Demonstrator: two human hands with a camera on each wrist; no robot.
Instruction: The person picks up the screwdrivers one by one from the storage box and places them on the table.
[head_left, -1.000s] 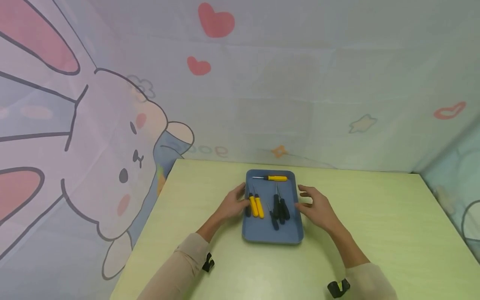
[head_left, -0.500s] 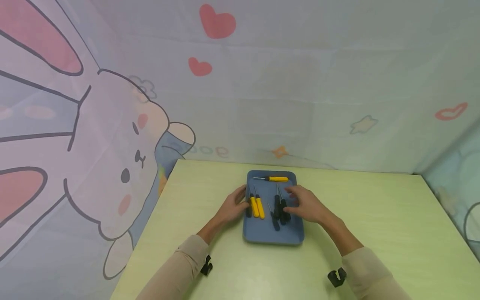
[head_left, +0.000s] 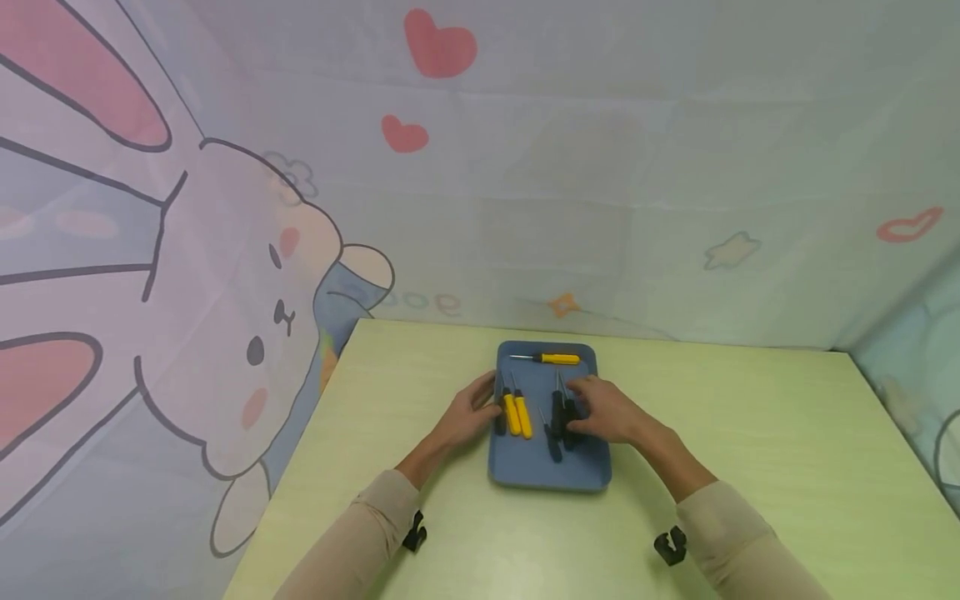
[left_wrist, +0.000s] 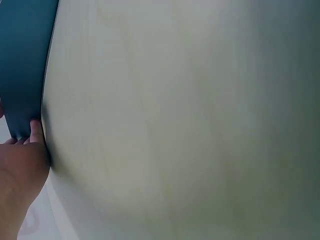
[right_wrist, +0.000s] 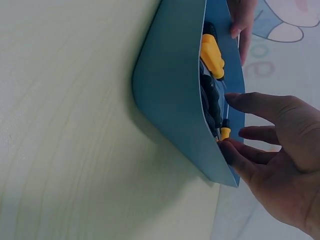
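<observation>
A blue-grey tray point(head_left: 517, 471) holds several screwdrivers. My left hand point(head_left: 465, 417) grips its left rim in the head view, thumb over the edge and fingers along the outer wall. The right hand point(head_left: 611, 414) reaches over the right rim, fingers and thumb apart, close above the black screwdrivers point(head_left: 557, 412); contact is not clear. In the right wrist view that hand point(right_wrist: 285, 145) has its fingers spread beside a black handle point(right_wrist: 212, 97). Two yellow screwdrivers point(head_left: 522, 417) lie near the left wall, and one yellow screwdriver point(head_left: 558, 359) lies across the far end.
The tray stands on a pale yellow-green table point(head_left: 750, 433), near its far edge. Behind hangs a printed cloth point(head_left: 555, 167) with hearts and a rabbit. Black straps point(head_left: 671, 546) hang at the sleeves.
My right hand has moved left from outside the tray's right wall to over the black screwdrivers. The left hand stays on the left rim.
</observation>
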